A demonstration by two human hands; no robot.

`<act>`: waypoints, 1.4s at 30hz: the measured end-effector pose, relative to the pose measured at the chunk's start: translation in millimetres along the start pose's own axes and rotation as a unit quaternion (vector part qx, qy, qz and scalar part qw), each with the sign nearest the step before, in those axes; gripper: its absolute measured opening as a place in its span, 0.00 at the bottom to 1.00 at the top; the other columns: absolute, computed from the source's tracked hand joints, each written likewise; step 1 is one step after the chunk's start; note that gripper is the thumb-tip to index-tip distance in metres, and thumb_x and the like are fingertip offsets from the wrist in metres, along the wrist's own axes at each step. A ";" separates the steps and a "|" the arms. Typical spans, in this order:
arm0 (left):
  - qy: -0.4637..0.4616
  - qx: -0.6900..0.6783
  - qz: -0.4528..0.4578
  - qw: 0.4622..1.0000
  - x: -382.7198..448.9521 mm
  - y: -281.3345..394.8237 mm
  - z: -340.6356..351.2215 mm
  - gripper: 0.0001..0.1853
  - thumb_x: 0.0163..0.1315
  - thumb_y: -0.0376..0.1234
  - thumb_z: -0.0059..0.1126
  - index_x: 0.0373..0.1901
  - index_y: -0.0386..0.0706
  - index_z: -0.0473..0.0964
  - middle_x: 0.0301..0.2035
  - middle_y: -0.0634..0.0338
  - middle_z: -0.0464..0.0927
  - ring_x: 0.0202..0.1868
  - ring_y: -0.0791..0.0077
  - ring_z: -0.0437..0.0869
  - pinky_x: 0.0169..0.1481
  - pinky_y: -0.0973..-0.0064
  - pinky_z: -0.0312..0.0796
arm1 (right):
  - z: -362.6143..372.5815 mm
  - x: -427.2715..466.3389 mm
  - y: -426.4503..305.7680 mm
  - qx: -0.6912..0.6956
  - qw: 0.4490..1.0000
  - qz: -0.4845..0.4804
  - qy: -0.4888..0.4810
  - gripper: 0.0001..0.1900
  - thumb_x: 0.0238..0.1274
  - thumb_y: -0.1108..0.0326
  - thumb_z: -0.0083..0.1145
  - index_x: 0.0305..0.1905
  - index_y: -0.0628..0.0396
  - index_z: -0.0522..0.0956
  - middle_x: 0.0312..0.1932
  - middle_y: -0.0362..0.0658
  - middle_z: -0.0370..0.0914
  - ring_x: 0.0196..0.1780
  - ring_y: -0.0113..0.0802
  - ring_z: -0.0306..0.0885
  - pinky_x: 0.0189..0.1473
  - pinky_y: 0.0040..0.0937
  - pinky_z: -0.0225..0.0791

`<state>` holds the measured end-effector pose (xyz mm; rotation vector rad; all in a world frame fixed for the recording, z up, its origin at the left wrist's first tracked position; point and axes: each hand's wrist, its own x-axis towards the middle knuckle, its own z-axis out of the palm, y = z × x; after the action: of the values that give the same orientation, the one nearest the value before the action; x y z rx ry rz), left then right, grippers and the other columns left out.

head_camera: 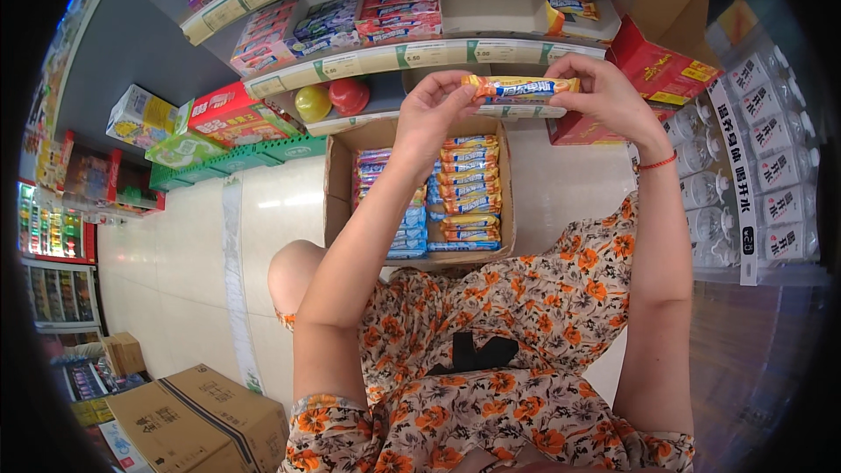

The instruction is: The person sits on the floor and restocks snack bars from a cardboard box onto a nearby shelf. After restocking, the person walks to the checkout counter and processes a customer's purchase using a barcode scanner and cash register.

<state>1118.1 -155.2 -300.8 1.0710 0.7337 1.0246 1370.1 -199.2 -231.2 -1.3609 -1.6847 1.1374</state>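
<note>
An orange-and-blue wrapped candy stick (pixel 522 87) is stretched level between my two hands, in front of the shelf's price strip. My left hand (pixel 439 105) pinches its left end between thumb and fingers. At the right end, my right hand (pixel 591 89) grips it the same way. Below them an open cardboard box (pixel 336 200) stands on the floor, holding rows of orange packs (pixel 470 190) on its right side and blue packs (pixel 409 233) nearer its middle. My left forearm hides part of the box. On the shelf above, a mostly bare display tray (pixel 489 0) has a few orange packs (pixel 570 5) at its right.
Pink and purple candy packs (pixel 399 13) fill trays on the shelf (pixel 368 66). Red cartons (pixel 663 66) and bottled water (pixel 778 151) stand at the right. A green crate (pixel 243 161) with boxes is at the left, and a large carton (pixel 204 424) lies lower left.
</note>
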 end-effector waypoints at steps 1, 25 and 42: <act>0.004 0.003 -0.010 1.000 0.1 -1.2 -0.4 0.11 0.70 0.31 0.58 0.51 0.37 0.74 0.47 0.56 0.81 0.48 0.74 0.83 0.55 0.77 0.78 | -1.5 -0.5 0.3 0.015 1.000 -0.001 0.000 0.13 0.59 0.74 0.65 0.48 0.61 0.77 0.40 0.36 0.78 0.41 0.20 0.75 0.43 0.21 0.71; 0.030 0.003 0.054 0.998 -1.5 5.0 20.3 0.09 0.69 0.28 0.58 0.49 0.37 0.73 0.42 0.58 0.81 0.42 0.77 0.84 0.51 0.78 0.78 | -5.7 8.8 16.8 0.093 0.969 0.035 0.228 0.09 0.69 0.66 0.58 0.45 0.61 0.78 0.40 0.40 0.84 0.37 0.20 0.78 0.42 0.20 0.71; 0.047 0.017 0.095 0.994 2.4 2.7 21.0 0.11 0.68 0.24 0.55 0.50 0.36 0.69 0.43 0.57 0.79 0.46 0.74 0.83 0.55 0.78 0.77 | -0.8 5.2 11.1 0.130 0.956 -0.001 0.262 0.08 0.68 0.66 0.59 0.43 0.59 0.77 0.35 0.36 0.80 0.37 0.18 0.77 0.43 0.18 0.71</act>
<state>1136.6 -159.9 -291.3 1.1447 0.7372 1.2350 1373.9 -193.3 -241.2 -1.3406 -1.1133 0.8583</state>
